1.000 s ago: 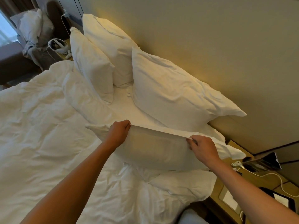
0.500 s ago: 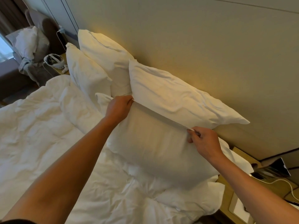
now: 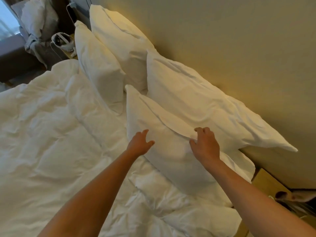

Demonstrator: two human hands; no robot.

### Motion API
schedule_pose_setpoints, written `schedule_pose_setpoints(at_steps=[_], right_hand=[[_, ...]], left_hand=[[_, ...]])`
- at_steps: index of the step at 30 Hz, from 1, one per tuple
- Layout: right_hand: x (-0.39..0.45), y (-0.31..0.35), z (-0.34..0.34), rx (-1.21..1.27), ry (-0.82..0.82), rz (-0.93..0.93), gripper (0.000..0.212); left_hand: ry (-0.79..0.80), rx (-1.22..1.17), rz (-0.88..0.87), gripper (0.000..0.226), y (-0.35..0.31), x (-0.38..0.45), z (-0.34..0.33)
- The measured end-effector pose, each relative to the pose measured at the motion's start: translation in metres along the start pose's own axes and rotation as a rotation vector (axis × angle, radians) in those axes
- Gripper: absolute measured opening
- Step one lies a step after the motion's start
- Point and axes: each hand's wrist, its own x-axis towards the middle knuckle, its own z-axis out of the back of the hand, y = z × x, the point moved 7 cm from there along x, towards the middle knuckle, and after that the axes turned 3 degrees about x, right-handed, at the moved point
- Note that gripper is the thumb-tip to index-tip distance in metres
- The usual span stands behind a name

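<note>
A white front pillow leans upright against a larger white pillow at the padded headboard. My left hand hovers at the front pillow's left face with fingers spread, holding nothing. My right hand has its curled fingers and thumb pinching the flap along the front pillow's upper edge. Two more white pillows stand against the headboard further left.
A rumpled white duvet covers the bed. A wooden nightstand sits at the lower right with a dark device on it. At the far left stand a chair piled with linen and a side table with a headset.
The front pillow went from lying low in both hands to standing against the back pillow. My left hand has let go of its edge and opened. My right hand slid lower along the edge.
</note>
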Motion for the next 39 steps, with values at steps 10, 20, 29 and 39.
schedule_pose_setpoints(at_steps=[10, 20, 29, 39], right_hand=[[0.068, 0.041, -0.112, -0.143, 0.211, 0.163, 0.090], [0.071, 0.076, -0.147, 0.168, 0.141, 0.290, 0.017], [0.072, 0.132, -0.079, 0.465, -0.019, 0.355, 0.013], [0.104, 0.089, -0.089, -0.058, 0.120, 0.190, 0.052]], left_hand=[[-0.038, -0.281, 0.031, 0.089, 0.026, 0.021, -0.062], [-0.033, -0.387, 0.075, 0.098, 0.067, -0.002, -0.083], [-0.232, -0.400, 0.057, 0.106, 0.056, -0.001, -0.003], [0.078, -0.441, 0.119, 0.096, 0.032, 0.008, -0.062]])
